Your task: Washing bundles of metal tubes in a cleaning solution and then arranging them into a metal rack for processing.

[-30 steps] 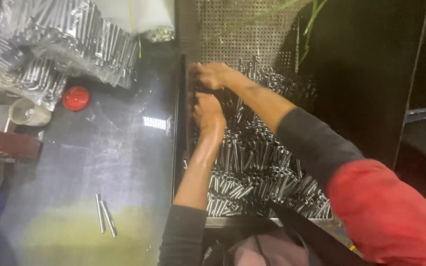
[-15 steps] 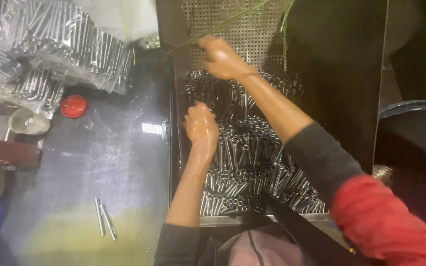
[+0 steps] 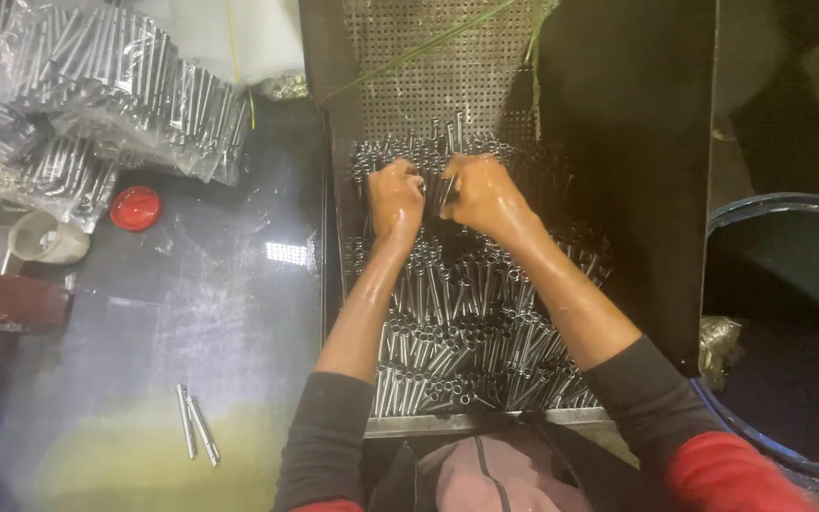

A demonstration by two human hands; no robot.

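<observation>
While both lie on the metal rods (image 3: 466, 322), the left hand (image 3: 395, 197) and right hand (image 3: 481, 194) curl closed around some.

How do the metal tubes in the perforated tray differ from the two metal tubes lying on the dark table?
The metal tubes in the perforated tray form a large, crowded pile under both hands; the two metal tubes on the dark table lie alone, side by side, away from the hands. The tray tubes point many ways; the table pair is nearly parallel. Both are slim, shiny and silver.
</observation>
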